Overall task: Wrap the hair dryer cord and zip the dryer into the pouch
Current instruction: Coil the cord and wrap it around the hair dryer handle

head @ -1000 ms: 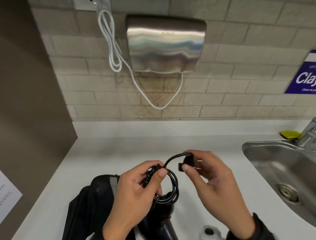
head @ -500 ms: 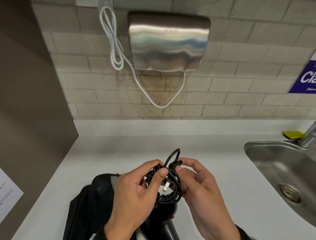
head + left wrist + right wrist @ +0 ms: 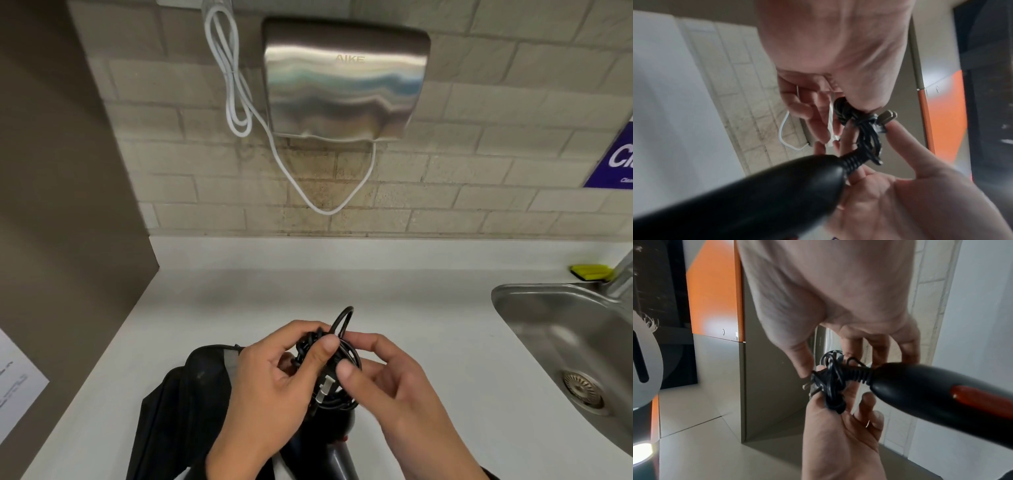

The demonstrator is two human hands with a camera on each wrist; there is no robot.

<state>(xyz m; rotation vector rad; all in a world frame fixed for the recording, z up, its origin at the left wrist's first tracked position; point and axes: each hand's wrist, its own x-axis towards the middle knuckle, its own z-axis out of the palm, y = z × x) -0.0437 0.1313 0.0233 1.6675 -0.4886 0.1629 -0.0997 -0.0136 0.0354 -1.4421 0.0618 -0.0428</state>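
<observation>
Over the white counter (image 3: 239, 308) my left hand (image 3: 308, 353) grips the coiled black cord (image 3: 342, 349) of the hair dryer, thumb pressed on top of the coil. My right hand (image 3: 349, 358) pinches the plug (image 3: 322, 394) against the coil, its metal prongs pointing down-left. A small loop of cord sticks up above the fingers. The black dryer handle (image 3: 339, 445) hangs just below the hands. In the right wrist view the handle (image 3: 941, 394) shows a red switch, with the cord (image 3: 832, 382) bunched at its end. The black pouch (image 3: 191, 394) lies at the lower left, partly under my left arm.
A steel sink (image 3: 513, 298) is set into the counter at the right, with a yellow sponge (image 3: 591, 272) by its tap. A metal hand dryer (image 3: 342, 82) with a white cable (image 3: 233, 85) hangs on the brick wall. A brown panel (image 3: 51, 205) bounds the left side.
My right hand has carried the plug from the right into the coil in my left hand. The free loop of cord has shrunk, and the prongs now lie against the coil.
</observation>
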